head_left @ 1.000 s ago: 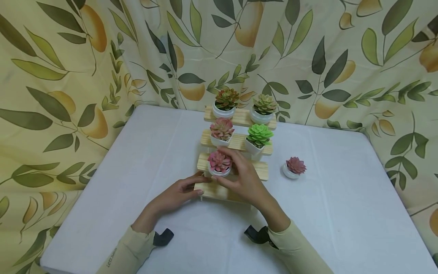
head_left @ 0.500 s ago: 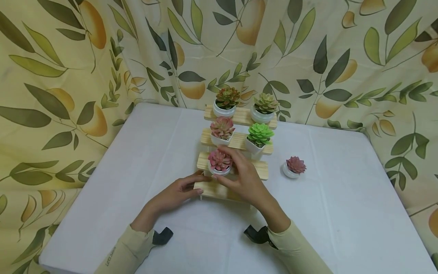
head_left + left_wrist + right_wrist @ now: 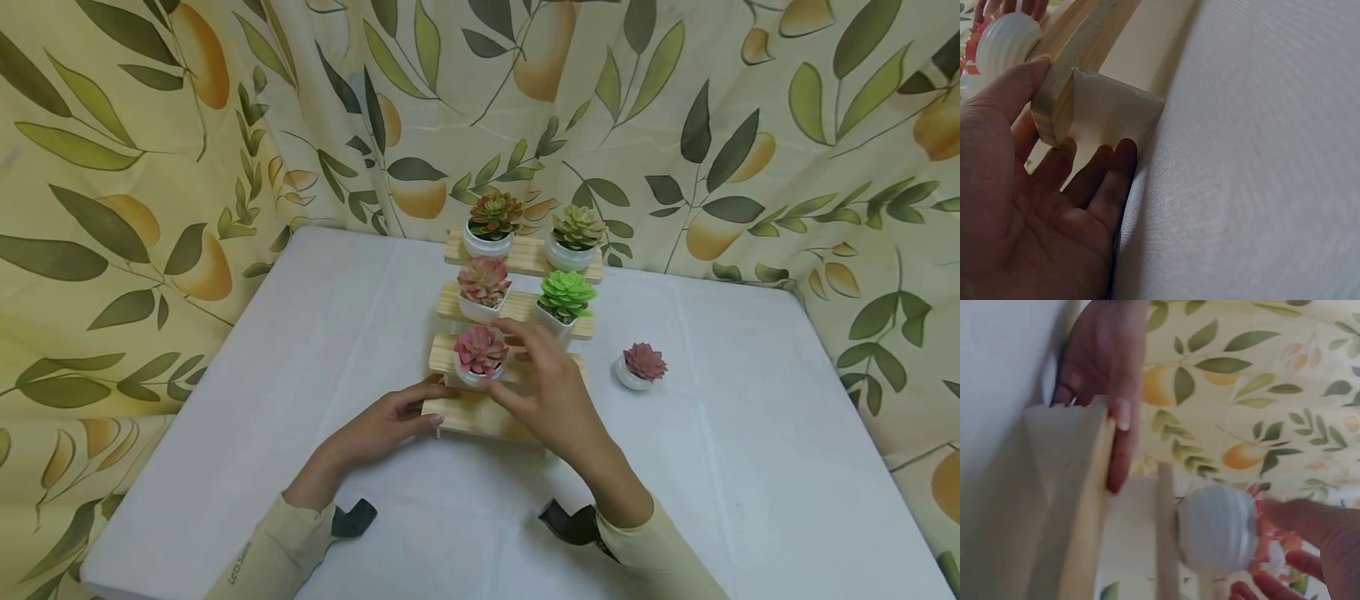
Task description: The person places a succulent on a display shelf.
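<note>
A four-step wooden plant stand (image 3: 476, 415) stands at mid-table. My left hand (image 3: 378, 427) grips the left end of its lowest board. In the left wrist view the thumb lies on the board (image 3: 1054, 112), with fingers under and behind it. On the second step from the bottom, at the left, sits a pink succulent (image 3: 481, 348) in a round white pot (image 3: 1216, 530). My right hand (image 3: 558, 404) is beside this pot on its right, thumb and fingers spread apart and loosely bent, fingertips close to the leaves and rim.
The third step bears a dusty-pink succulent (image 3: 483, 282) and a bright green succulent (image 3: 566, 293). On the top step stand a red-green succulent (image 3: 495, 217) and a pale green succulent (image 3: 577, 227). Another pink succulent (image 3: 643, 362) rests on the white tablecloth (image 3: 750, 467), right of the stand.
My right hand has let go of the potted pink succulent and drawn slightly to the right, its fingers spreading. The pot stays on its step. My left hand has not moved.
</note>
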{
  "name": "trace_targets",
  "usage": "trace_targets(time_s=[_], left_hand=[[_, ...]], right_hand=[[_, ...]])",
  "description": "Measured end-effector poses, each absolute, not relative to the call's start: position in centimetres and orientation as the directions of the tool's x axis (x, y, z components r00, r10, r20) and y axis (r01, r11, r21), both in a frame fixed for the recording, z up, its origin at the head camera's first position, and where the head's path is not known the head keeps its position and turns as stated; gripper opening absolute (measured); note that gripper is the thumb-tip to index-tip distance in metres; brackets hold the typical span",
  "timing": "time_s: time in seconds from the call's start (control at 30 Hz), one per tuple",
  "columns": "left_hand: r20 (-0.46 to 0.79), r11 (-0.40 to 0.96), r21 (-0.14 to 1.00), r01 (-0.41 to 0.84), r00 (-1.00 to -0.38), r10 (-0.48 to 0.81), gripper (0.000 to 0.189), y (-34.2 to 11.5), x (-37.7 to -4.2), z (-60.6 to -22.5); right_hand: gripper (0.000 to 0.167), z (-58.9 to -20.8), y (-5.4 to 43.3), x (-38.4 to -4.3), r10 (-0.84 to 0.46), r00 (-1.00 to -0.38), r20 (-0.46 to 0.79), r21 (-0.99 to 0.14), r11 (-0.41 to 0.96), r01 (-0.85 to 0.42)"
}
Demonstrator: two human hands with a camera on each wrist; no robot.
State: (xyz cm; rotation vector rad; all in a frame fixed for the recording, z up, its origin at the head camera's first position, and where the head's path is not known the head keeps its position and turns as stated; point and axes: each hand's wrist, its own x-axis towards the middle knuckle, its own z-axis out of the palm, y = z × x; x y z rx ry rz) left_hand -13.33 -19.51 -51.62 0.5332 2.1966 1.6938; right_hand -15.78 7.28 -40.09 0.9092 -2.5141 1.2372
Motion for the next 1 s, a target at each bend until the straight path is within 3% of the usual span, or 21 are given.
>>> trace_targets(time_s=[0.3, 0.63, 1.0], left_hand=[[-0.032, 0.238, 0.967, 0.091, -0.884, 0.467, 0.040, -19.5, -13.4, -51.7], [-0.025, 0.232, 0.968, 0.096, -0.882, 0.471, 0.039, -19.5, -13.3, -51.7], [-0.039, 0.250, 0.964, 0.089, -0.884, 0.466, 0.040, -19.5, -13.4, -51.5]], right_hand=[[0.037, -37.6, 9.4, -15.4, -0.223, -0.775, 0.591, -0.629, 0.474, -0.616], [0.036, -35.5, 12.7, -15.5, -0.095, -0.729, 0.678, -0.592, 0.517, -0.618], [0.040, -37.0, 17.1, -16.7, -0.022, -0.830, 0.557, -0.608, 0.670, -0.426]])
